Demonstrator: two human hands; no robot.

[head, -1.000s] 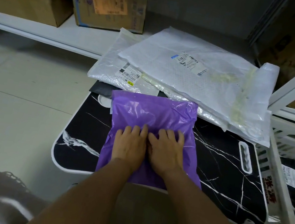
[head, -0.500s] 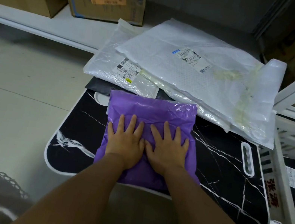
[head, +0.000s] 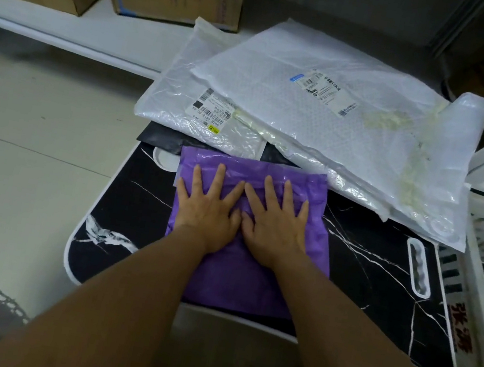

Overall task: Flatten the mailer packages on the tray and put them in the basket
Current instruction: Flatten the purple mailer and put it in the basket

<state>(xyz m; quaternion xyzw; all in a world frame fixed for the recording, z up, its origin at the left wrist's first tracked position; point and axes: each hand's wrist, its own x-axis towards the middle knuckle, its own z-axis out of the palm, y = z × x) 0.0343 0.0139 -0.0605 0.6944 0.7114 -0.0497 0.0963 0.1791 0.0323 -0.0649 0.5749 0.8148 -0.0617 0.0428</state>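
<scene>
Since a second ago both palms have slid up the purple mailer [head: 318,229], from its middle toward its far edge, and the fingers have fanned apart; the wrinkled, puffy upper part looks lower and smoother now, so the pressing stroke seems nearly spent on this piece. The left hand [head: 208,209] and right hand [head: 275,225] lie flat side by side at the centre of the frame, thumbs touching, each grip spread wide and holding nothing (they press, they do not clasp). The mailer lies on the black marble-patterned tray [head: 380,272], its long axis running from the bottom of the frame toward the top, its far short edge touching the pile of white mailers [head: 325,123] stacked at the upper centre and right. My judgement is that flattening of this one is close to done and lifting it comes next. The white basket [head: 475,282] is only partly in view at the right edge, beside the tray, and the white pieces look not yet dealt with.
</scene>
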